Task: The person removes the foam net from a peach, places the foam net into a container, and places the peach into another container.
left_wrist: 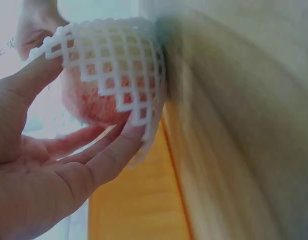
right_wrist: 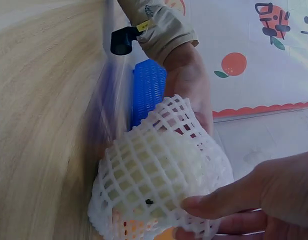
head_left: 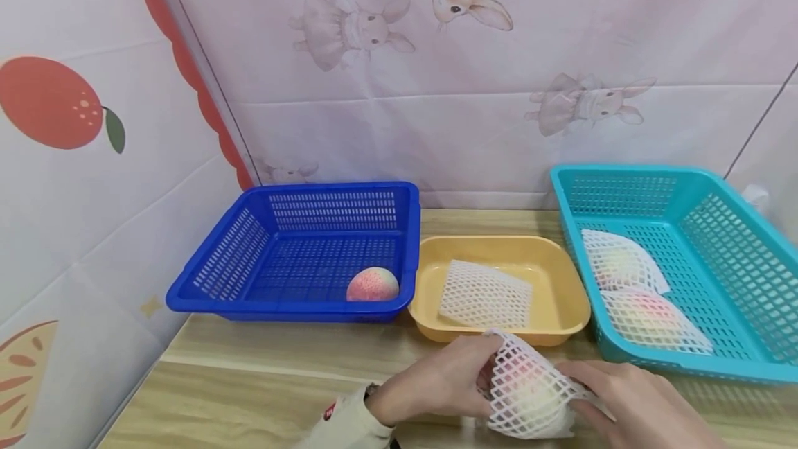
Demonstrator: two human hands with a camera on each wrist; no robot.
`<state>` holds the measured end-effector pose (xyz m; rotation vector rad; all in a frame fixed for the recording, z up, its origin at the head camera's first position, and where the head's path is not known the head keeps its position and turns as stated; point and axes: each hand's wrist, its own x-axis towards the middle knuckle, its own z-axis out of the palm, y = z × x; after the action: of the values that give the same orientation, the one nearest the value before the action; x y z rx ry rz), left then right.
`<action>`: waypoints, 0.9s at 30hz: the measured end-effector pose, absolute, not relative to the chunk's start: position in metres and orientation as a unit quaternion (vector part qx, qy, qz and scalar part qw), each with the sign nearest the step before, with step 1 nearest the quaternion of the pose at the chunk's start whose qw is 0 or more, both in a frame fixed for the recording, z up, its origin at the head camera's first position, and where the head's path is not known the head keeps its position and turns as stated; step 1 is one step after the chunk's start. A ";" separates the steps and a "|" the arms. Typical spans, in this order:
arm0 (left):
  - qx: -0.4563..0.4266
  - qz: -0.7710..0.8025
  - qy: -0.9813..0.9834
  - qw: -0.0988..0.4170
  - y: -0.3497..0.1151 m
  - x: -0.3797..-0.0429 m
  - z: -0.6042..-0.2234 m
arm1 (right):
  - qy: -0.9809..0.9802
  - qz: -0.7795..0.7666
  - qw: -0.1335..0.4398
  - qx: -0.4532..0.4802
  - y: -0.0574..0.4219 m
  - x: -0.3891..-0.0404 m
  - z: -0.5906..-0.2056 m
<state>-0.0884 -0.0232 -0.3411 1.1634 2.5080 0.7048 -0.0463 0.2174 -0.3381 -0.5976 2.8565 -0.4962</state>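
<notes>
A pink and pale-yellow peach (left_wrist: 83,100) sits mostly inside a white foam net sleeve (head_left: 535,404), low over the table in front of the yellow basin. My left hand (head_left: 439,376) holds the peach and the sleeve's mouth from the left, its fingertips at the net's edge in the left wrist view. From the right, my right hand (head_left: 642,404) pinches the sleeve's other end between thumb and fingers. The right wrist view shows the peach's pale side and a small dark spot through the mesh. Part of the left hand is hidden behind the sleeve there.
A blue basket (head_left: 293,307) at left holds one bare peach (head_left: 373,285). The yellow basin (head_left: 499,244) in the middle has flat foam netting (head_left: 486,294) in it. At right, a teal basket (head_left: 623,172) contains two netted peaches (head_left: 651,321). A printed curtain (head_left: 386,137) hangs behind.
</notes>
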 end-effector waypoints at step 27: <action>0.373 0.221 0.888 0.152 -0.013 -0.082 -0.350 | 0.945 -0.177 0.039 -0.273 0.227 -0.045 -0.337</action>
<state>-0.0816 -0.0135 -0.3501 1.0718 2.5497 0.6331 -0.0448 0.2266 -0.3367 -0.8371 2.8962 -0.5432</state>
